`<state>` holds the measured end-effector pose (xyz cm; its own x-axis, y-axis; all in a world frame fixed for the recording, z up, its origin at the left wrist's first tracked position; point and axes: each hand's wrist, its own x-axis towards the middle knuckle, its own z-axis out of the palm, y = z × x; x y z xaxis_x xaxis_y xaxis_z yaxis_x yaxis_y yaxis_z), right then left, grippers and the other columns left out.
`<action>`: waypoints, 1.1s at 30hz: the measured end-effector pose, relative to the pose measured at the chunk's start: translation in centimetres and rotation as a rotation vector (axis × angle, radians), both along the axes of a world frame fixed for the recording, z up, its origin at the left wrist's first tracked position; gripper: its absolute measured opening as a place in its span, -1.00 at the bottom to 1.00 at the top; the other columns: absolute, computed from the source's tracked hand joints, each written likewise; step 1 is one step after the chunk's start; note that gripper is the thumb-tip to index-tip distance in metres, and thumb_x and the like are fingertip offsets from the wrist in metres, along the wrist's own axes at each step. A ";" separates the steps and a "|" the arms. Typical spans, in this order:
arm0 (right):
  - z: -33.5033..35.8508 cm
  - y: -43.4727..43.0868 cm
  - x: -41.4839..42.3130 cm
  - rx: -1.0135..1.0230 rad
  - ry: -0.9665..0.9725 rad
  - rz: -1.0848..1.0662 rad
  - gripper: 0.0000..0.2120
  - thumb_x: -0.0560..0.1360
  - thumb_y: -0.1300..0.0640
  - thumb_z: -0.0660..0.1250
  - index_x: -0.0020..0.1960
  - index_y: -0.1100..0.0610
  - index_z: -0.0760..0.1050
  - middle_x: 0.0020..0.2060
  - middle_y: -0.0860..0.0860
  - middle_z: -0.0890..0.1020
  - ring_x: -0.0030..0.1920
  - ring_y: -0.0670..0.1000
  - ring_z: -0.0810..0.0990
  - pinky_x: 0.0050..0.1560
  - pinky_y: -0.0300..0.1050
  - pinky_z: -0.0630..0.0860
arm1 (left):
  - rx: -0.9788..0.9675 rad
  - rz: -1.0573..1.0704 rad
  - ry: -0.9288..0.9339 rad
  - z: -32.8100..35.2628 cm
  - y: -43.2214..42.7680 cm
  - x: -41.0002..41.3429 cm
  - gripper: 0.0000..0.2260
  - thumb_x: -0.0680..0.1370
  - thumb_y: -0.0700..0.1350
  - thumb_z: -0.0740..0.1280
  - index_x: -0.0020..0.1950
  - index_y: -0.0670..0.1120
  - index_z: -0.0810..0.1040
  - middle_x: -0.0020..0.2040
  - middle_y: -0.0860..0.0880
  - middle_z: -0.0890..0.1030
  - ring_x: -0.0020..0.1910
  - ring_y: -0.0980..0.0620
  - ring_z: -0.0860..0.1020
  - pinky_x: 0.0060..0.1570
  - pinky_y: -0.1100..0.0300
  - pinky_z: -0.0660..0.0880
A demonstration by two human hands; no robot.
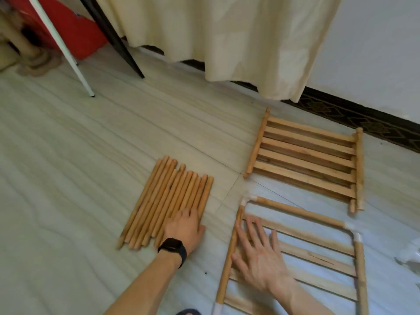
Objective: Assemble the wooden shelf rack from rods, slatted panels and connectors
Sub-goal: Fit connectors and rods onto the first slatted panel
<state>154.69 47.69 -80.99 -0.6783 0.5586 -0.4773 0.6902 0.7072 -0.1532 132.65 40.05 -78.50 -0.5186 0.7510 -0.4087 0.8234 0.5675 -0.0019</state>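
Several wooden rods (168,198) lie side by side in a row on the pale floor. My left hand (186,226), a black watch on its wrist, rests flat on the near right end of that row. To the right lies a slatted panel (318,258) framed by rods joined with white corner connectors (250,198). My right hand (256,253) lies spread on the panel's left side, fingers straight, touching the left rod and slats. A stack of slatted panels (304,155) lies farther back on the right.
A cream curtain (227,37) hangs to the floor at the back. A white leg (68,55) and a black leg (116,39) slant down at the upper left beside a red object (75,30). A dark patterned skirting (363,119) runs along the white wall.
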 end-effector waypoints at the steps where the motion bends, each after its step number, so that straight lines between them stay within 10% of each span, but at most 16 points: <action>1: -0.8 -0.5 0.3 0.014 0.010 0.000 -0.31 0.60 -0.36 -0.06 0.63 -0.03 0.10 0.55 0.07 0.30 0.58 0.12 0.11 0.42 0.25 0.02 | 0.003 0.001 0.004 -0.1 0.1 0.0 -0.63 0.63 0.18 0.16 0.33 -0.01 0.38 0.24 -0.01 0.53 0.20 -0.02 0.50 0.05 0.09 0.46; 6: -1.9 -1.1 0.5 -0.017 0.024 -0.052 -0.30 0.62 -0.36 -0.07 0.63 0.01 0.05 0.60 0.05 0.18 0.60 0.08 0.05 0.43 0.25 0.03 | 0.009 0.030 -0.025 -0.9 0.4 0.1 -0.64 0.64 0.19 0.16 0.24 -0.03 0.48 0.15 -0.03 0.57 0.10 -0.04 0.55 -0.06 0.10 0.48; 11: 0.2 0.0 0.1 -0.154 -0.014 -0.028 -0.20 0.45 -0.48 -0.33 0.53 -0.14 -0.51 0.53 -0.08 -0.47 0.50 0.00 -0.55 0.52 0.23 -0.39 | 0.092 0.098 -0.072 -0.7 0.3 0.5 -0.69 0.65 0.14 0.12 0.19 -0.03 0.49 0.10 -0.01 0.58 -0.06 -0.05 0.61 -0.18 0.11 0.51; 17: 6.5 3.7 -2.3 -0.541 0.463 -0.618 0.01 0.27 -0.64 0.18 0.56 -0.09 0.20 0.47 -0.10 0.38 0.43 -0.06 0.41 0.45 0.02 0.35 | 0.382 -0.130 -0.185 1.9 0.2 2.9 -0.72 0.65 0.16 0.12 0.17 0.03 0.46 0.06 0.07 0.53 -0.15 -0.01 0.59 -0.27 0.08 0.50; 20: 9.5 7.0 -3.7 -0.751 0.818 -0.964 -0.44 0.47 -0.32 0.37 0.24 0.08 0.49 0.10 -0.01 0.68 0.06 -0.02 0.70 0.20 0.08 0.58 | 0.465 -0.291 -0.235 2.3 1.8 4.7 -0.72 0.65 0.17 0.11 0.17 0.04 0.46 -0.01 0.09 0.50 -0.17 0.04 0.54 -0.28 0.12 0.45; 23: 11.4 10.0 -4.5 -0.767 1.071 -1.139 -0.77 0.66 0.04 0.26 -0.03 0.20 0.50 -0.24 0.05 0.64 -0.15 0.06 0.68 -0.03 -0.01 0.64 | 0.550 -0.336 -0.286 1.7 3.9 5.8 -0.70 0.65 0.15 0.12 0.22 0.01 0.46 0.00 0.06 0.49 -0.13 0.03 0.50 -0.23 0.15 0.41; 26: 12.4 12.2 -4.3 -0.771 1.249 -1.294 -0.76 0.66 0.09 0.22 -0.16 0.13 0.39 -0.40 0.01 0.45 -0.37 0.00 0.49 -0.18 -0.08 0.47 | 0.459 -0.313 -0.295 0.2 5.3 7.2 -0.51 0.64 0.18 0.09 0.48 -0.04 0.32 0.39 -0.04 0.44 0.31 -0.08 0.44 0.23 0.03 0.42; 30: 13.9 13.7 -3.9 -0.772 1.424 -1.376 -0.54 0.58 -0.21 0.25 -0.35 0.04 0.31 -0.49 -0.04 0.30 -0.47 -0.05 0.30 -0.31 -0.16 0.31 | 0.192 -0.445 -0.266 -3.7 4.3 8.8 -0.30 0.65 0.26 -0.07 0.64 -0.10 -0.22 0.61 -0.06 -0.30 0.60 -0.02 -0.28 0.56 -0.14 -0.10; 33: 14.6 13.7 -4.3 -0.746 1.446 -1.330 -0.40 0.51 -0.43 0.15 -0.43 0.04 0.24 -0.52 -0.04 0.23 -0.47 -0.02 0.24 -0.32 -0.15 0.28 | 0.179 -0.489 -0.199 -6.2 3.2 9.2 -0.28 0.63 0.29 -0.10 0.62 -0.09 -0.28 0.59 -0.02 -0.37 0.53 0.05 -0.46 0.55 -0.20 -0.12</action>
